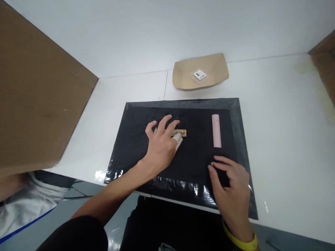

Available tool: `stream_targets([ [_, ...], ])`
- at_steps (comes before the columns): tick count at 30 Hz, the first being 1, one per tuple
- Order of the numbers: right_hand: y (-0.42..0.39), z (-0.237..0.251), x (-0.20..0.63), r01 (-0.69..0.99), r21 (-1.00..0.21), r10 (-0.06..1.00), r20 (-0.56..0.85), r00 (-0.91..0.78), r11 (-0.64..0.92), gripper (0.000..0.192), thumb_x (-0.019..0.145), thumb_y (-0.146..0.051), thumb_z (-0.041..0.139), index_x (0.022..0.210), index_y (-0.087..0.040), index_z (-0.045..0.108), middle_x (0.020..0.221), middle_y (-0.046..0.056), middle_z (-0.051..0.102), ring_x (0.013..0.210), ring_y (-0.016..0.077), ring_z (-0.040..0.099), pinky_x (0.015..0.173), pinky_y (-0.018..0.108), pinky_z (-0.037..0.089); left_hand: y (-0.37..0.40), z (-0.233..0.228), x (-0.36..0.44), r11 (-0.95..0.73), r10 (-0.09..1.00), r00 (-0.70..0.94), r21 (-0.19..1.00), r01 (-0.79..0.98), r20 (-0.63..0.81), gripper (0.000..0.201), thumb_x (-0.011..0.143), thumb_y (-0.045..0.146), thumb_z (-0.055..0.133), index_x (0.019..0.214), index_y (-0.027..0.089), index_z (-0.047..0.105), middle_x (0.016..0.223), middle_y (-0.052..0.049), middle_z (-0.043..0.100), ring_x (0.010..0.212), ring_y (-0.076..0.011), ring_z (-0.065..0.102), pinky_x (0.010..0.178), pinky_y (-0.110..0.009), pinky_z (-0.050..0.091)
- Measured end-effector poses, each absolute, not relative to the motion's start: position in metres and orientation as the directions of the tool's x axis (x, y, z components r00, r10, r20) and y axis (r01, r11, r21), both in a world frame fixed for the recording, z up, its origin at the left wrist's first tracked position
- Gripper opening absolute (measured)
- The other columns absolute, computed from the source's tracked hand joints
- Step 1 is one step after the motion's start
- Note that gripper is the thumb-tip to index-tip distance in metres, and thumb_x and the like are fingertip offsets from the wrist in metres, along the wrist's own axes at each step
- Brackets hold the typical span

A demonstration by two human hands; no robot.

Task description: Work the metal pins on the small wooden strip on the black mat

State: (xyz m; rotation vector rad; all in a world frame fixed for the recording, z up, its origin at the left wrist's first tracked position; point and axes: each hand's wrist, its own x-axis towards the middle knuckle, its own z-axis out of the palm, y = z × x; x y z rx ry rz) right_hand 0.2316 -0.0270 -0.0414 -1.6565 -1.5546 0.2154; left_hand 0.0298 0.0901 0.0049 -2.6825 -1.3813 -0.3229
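Note:
My left hand (160, 148) arches over a small yellowish strip with metal parts (184, 132) on the black mat (193, 160). White covers sit on its thumb and index finger, which press together at the strip's near edge; the other fingers are spread. Part of the strip is hidden under the hand. At the mat's right side, my right hand (232, 186) pinches a tiny shiny piece (212, 164) between thumb and index fingertips, too small to name. A long pink casing (216, 131) lies just beyond that hand, untouched.
Behind the mat stands a cardboard tray (180, 78) with a small clear plastic case (199, 75) bearing a label. A brown panel (44, 87) rises at the left, another (326, 62) at the right. Part of another person (26, 198) shows at lower left.

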Motion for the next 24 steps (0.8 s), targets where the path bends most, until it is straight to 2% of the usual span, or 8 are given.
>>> stream_targets([
  [4, -0.027, -0.042, 0.231, 0.743, -0.659, 0.886, 0.407, 0.223, 0.116, 0.006, 0.104, -0.025, 0.064, 0.1, -0.02, 0.066, 0.107, 0.008, 0.074, 0.102, 0.0238, 0.067, 0.093, 0.041, 0.047, 0.085, 0.011, 0.029, -0.548, 0.812, 0.511, 0.068, 0.834, 0.283, 0.015, 0.09, 0.01, 0.073, 0.082, 0.023, 0.077, 0.143, -0.008, 0.071, 0.146, -0.0385, 0.052, 0.111, -0.065, 0.028],
  [7, -0.027, -0.042, 0.232, 0.744, -0.658, 0.889, 0.4, 0.222, 0.11, 0.006, 0.104, -0.025, 0.064, 0.101, -0.021, 0.066, 0.108, 0.007, 0.074, 0.102, 0.0241, 0.067, 0.092, 0.041, 0.047, 0.081, 0.022, 0.033, -0.463, 0.87, 0.39, 0.227, 0.857, 0.302, 0.01, 0.097, 0.022, 0.074, 0.089, 0.026, 0.079, 0.137, -0.005, 0.075, 0.141, -0.0362, 0.057, 0.109, -0.063, 0.032],
  [10, -0.028, -0.042, 0.233, 0.747, -0.657, 0.893, 0.391, 0.222, 0.102, 0.006, 0.104, -0.026, 0.064, 0.101, -0.021, 0.066, 0.108, 0.007, 0.074, 0.102, 0.0242, 0.067, 0.091, 0.041, 0.047, 0.081, 0.03, 0.038, -0.304, 0.948, 0.233, 0.402, 0.864, 0.216, 0.007, 0.095, 0.024, 0.077, 0.09, 0.029, 0.08, 0.141, -0.005, 0.072, 0.145, -0.0376, 0.053, 0.111, -0.067, 0.032],
  [12, -0.028, -0.042, 0.233, 0.749, -0.654, 0.893, 0.394, 0.219, 0.105, 0.006, 0.104, -0.026, 0.064, 0.101, -0.021, 0.066, 0.108, 0.007, 0.074, 0.102, 0.0244, 0.067, 0.091, 0.041, 0.047, 0.083, 0.031, 0.042, -0.218, 0.975, 0.166, 0.464, 0.859, 0.15, 0.008, 0.094, 0.024, 0.077, 0.089, 0.029, 0.08, 0.147, -0.005, 0.069, 0.15, -0.0398, 0.047, 0.112, -0.071, 0.03],
  [17, -0.028, -0.042, 0.233, 0.75, -0.653, 0.891, 0.396, 0.222, 0.103, 0.006, 0.104, -0.027, 0.064, 0.101, -0.021, 0.066, 0.108, 0.007, 0.074, 0.102, 0.0246, 0.068, 0.091, 0.042, 0.047, 0.088, 0.023, 0.047, -0.145, 0.989, 0.112, 0.479, 0.866, 0.096, 0.007, 0.093, 0.027, 0.078, 0.087, 0.028, 0.081, 0.152, -0.006, 0.065, 0.154, -0.045, 0.04, 0.111, -0.079, 0.029],
  [24, -0.028, -0.041, 0.232, 0.744, -0.66, 0.891, 0.395, 0.224, 0.106, 0.006, 0.104, -0.025, 0.064, 0.1, -0.021, 0.066, 0.108, 0.007, 0.074, 0.103, 0.0243, 0.067, 0.091, 0.041, 0.047, 0.09, 0.017, 0.049, -0.167, 0.985, 0.131, 0.488, 0.856, 0.108, 0.009, 0.092, 0.024, 0.078, 0.084, 0.027, 0.081, 0.153, -0.007, 0.064, 0.156, -0.046, 0.036, 0.111, -0.08, 0.027],
])
